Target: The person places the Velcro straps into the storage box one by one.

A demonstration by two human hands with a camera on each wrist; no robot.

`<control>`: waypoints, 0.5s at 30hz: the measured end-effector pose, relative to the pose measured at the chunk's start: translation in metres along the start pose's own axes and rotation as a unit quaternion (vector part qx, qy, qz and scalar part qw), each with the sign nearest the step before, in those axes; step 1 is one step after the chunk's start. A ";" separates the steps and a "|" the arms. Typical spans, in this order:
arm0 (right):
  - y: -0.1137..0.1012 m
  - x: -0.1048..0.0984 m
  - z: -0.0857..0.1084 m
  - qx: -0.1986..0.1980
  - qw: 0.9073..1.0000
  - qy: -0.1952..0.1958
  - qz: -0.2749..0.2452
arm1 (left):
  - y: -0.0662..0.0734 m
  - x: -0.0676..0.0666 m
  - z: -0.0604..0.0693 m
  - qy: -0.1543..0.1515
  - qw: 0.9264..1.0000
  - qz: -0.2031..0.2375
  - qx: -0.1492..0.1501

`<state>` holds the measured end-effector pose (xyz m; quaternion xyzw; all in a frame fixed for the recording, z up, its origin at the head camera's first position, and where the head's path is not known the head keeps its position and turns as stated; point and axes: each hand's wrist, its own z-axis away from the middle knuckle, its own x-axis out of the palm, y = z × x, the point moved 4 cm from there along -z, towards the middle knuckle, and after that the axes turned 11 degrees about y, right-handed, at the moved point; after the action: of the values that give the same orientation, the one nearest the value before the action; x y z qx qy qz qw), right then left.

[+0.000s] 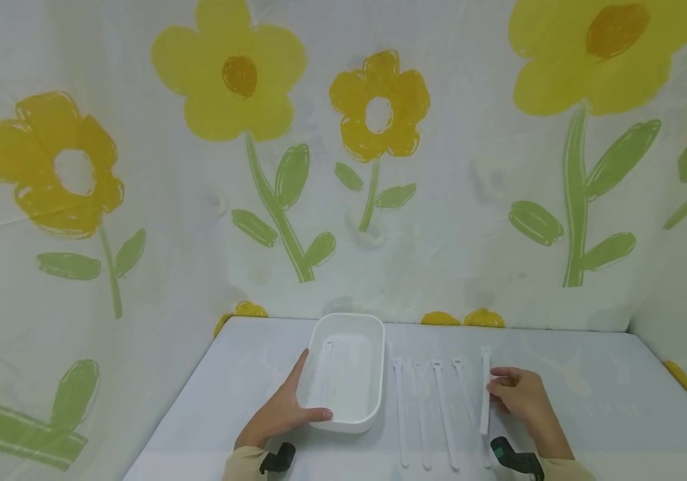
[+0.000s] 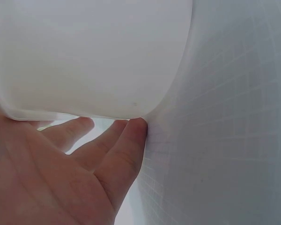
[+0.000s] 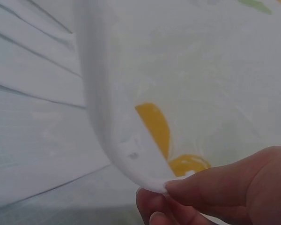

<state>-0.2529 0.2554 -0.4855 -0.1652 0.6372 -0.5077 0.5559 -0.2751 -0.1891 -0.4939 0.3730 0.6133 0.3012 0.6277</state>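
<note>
A white plastic box (image 1: 349,419) stands on the table with one white strap (image 1: 325,367) inside it. My left hand (image 1: 280,411) holds its near left corner, thumb over the rim. In the left wrist view the fingers (image 2: 124,159) lie against the box's outer wall. My right hand (image 1: 518,397) pinches a long white strap with a slotted head (image 1: 485,407) between thumb and fingertips, held upright. The right wrist view has this strap (image 3: 96,103) curving up from the pinch. Several like straps (image 1: 440,401) lie side by side between the box and my right hand.
The white table (image 1: 590,394) runs back to a hanging cloth (image 1: 440,234) printed with yellow flowers, which also closes in both sides. Part of another strap (image 1: 486,455) shows on the table below the held one.
</note>
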 end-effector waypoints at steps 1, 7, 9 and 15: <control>0.000 0.000 0.000 0.001 1.000 -0.001 -0.004 | 0.000 0.000 0.000 0.000 1.000 -0.004 0.000; 0.000 0.002 0.004 0.018 0.999 -0.022 -0.041 | -0.002 -0.002 0.002 0.000 1.000 -0.008 0.004; -0.001 0.002 0.005 0.021 0.998 -0.026 -0.046 | -0.003 -0.003 0.003 0.000 1.000 -0.006 0.003; -0.004 -0.001 0.010 0.022 0.997 -0.027 -0.066 | -0.004 -0.001 0.000 -0.009 1.000 -0.014 -0.003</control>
<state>-0.2451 0.2496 -0.4801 -0.2082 0.5982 -0.5524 0.5419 -0.2751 -0.1921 -0.4971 0.3655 0.6119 0.2911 0.6382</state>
